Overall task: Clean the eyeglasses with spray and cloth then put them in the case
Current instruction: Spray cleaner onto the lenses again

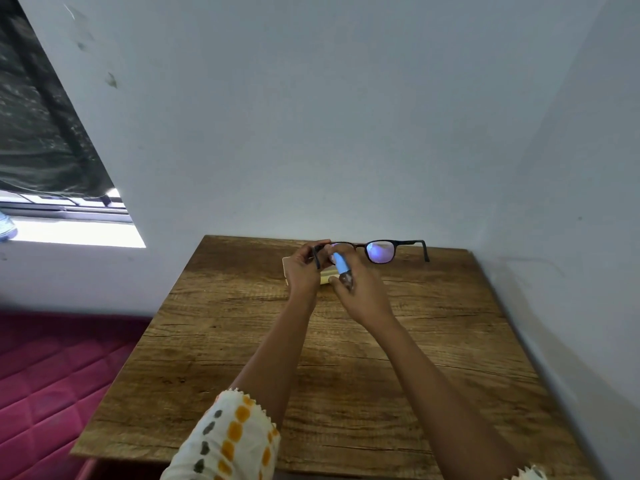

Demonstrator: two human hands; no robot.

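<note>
Both hands raised over the worktop, glasses in one, spray bottle in the other.

The left hand [304, 271] pinches the eyeglasses [381, 251] at their left corner, holding them up above the far edge of the wooden worktop [346, 375]. The right hand [365, 297] curls round a small spray bottle [342, 267] with a blue top, its nozzle close against the lens nearest the left hand. The frame is dark and thin, arms unfolded; the free lens glints violet. A pale cream thing [286, 265] lies on the worktop behind the hands, mostly hidden. A white sleeve [232, 438] with orange spots covers the left arm.
</note>
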